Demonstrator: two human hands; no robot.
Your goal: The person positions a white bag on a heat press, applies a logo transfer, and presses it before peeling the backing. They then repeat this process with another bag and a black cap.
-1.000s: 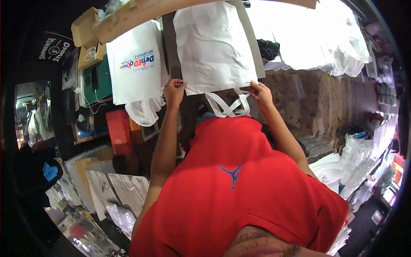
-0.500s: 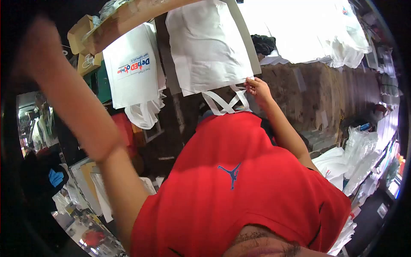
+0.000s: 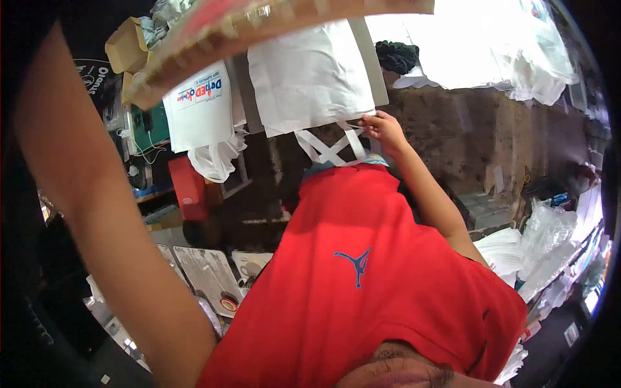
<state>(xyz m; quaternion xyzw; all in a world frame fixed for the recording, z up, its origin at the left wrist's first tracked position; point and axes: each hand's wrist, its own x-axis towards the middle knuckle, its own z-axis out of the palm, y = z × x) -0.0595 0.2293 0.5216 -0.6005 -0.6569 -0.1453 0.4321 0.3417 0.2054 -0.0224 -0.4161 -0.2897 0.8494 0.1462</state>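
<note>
A white bag [image 3: 310, 77] with two crossed handles lies on a grey board [image 3: 369, 58] in front of me. My right hand [image 3: 385, 129] pinches the corner of the bag at its handle end. My left forearm [image 3: 97, 187] is raised along the left side; its hand is out of sight beyond the upper left. A wooden bar [image 3: 291, 26], partly blurred, crosses above the bag and hides its far end. Left of the board hang white bags [image 3: 200, 116], the front one printed with blue and red lettering.
A cardboard box [image 3: 126, 48] stands at the upper left. A red object [image 3: 187, 187] is below the printed bags. Bright white bags [image 3: 479, 52] cover the upper right, beside a dark crumpled cloth [image 3: 396, 58]. More white stacks [image 3: 498, 252] and clear plastic [image 3: 546, 226] lie right.
The wooden bar has come further into view across the top. My left arm has shifted, and its blurred hand has left the view. My right hand still pinches the bag's corner.
</note>
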